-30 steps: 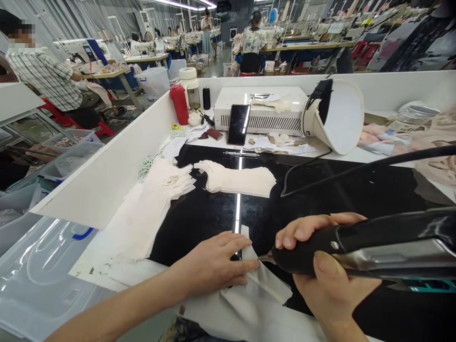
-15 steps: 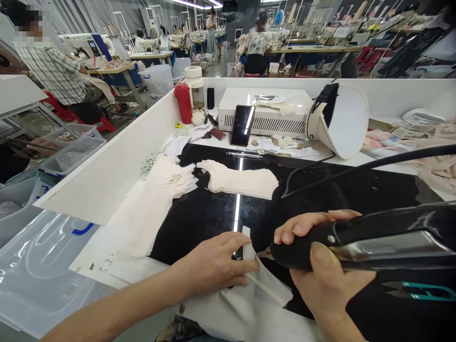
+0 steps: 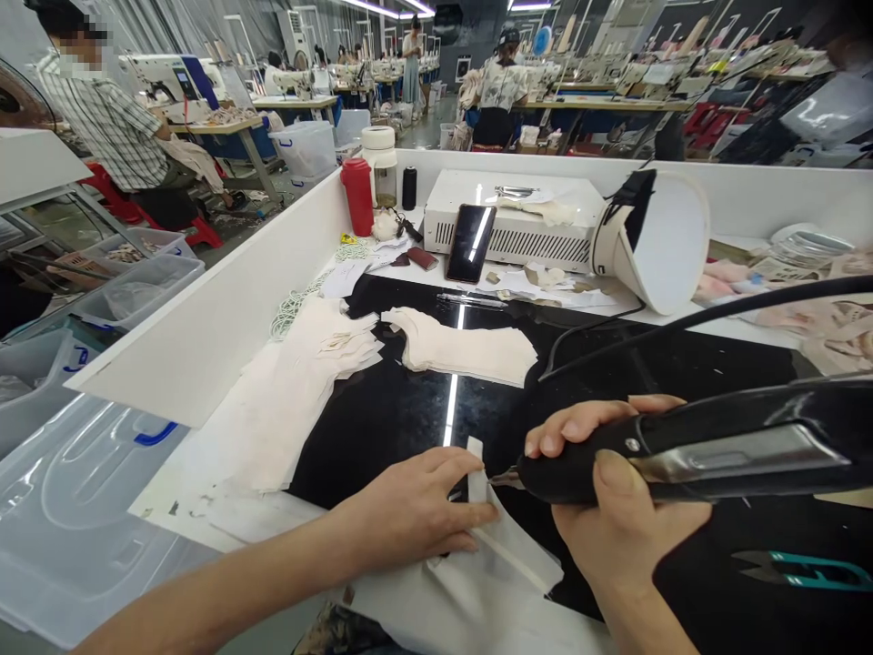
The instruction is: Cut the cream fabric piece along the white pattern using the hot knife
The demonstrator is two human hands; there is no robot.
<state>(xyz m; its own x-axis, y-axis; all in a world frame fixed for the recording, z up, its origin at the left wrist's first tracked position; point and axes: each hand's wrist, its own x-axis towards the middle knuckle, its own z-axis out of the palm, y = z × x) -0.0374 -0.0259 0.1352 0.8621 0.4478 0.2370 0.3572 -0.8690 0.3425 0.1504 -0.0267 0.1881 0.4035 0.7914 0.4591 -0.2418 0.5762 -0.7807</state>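
Observation:
My left hand [image 3: 416,505] pinches a pale, thin fabric piece [image 3: 522,546] at the front edge of the black work surface [image 3: 402,418]. A narrow light strip stands up between its thumb and fingers. Wrapped round a black handheld tool [image 3: 737,446] with a metal panel is my right hand [image 3: 614,509]. The tool's thin metal tip points left, close beside the fabric; whether it touches cannot be made out. Behind lies a cream fabric piece [image 3: 470,346], and a stack of cream pieces [image 3: 286,400] is to the left.
Teal thread snips [image 3: 811,570] lie at the right. Farther back are a phone [image 3: 470,241] leaning on a white vented box [image 3: 518,227], a white cone-shaped shade [image 3: 658,241], a red cup [image 3: 357,196] and a black cable. People sit at sewing machines beyond the white partition.
The view has shifted slightly. The tool has tilted a little and its metal tip shows more clearly beside the fabric. Both hands keep their grips.

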